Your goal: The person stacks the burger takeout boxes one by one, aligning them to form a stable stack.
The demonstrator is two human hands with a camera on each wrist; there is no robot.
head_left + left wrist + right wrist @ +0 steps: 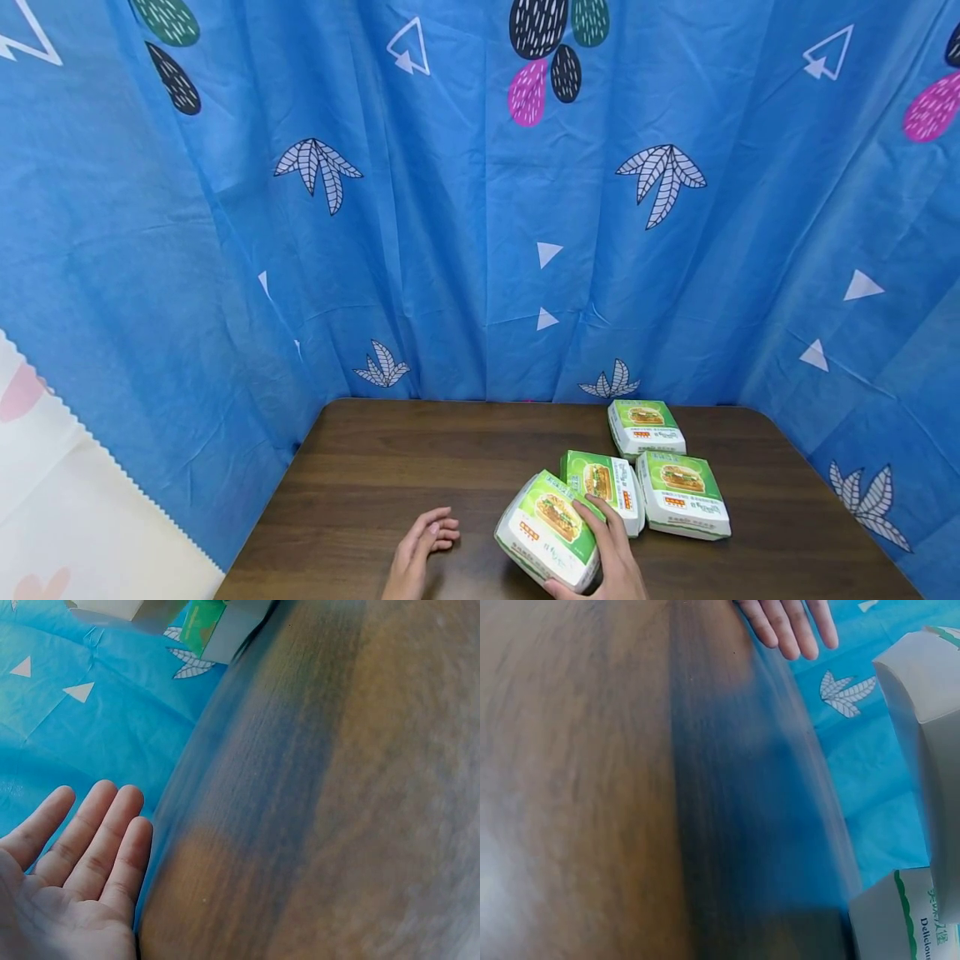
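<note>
My right hand (pixel 613 554) grips a green-and-white burger box (pixel 553 532), thumb at its near edge and fingers over the far side. The box is tilted and raised off the table, as its pale underside (pixel 922 682) in the right wrist view shows. To its left is my left hand (pixel 424 547), holding nothing; its fingers (pixel 94 832) are nearly straight in the left wrist view. Just behind the held box stands a second burger box (pixel 624 493), partly covered by it. A third burger box (pixel 684 493) sits to the right, and a fourth (pixel 647 427) farther back.
The brown wooden table (pixel 420 450) has rounded far corners. A blue patterned curtain (pixel 450 250) hangs behind it and along both sides. At the lower left hangs a whitish cloth (pixel 82 500) with pink shapes.
</note>
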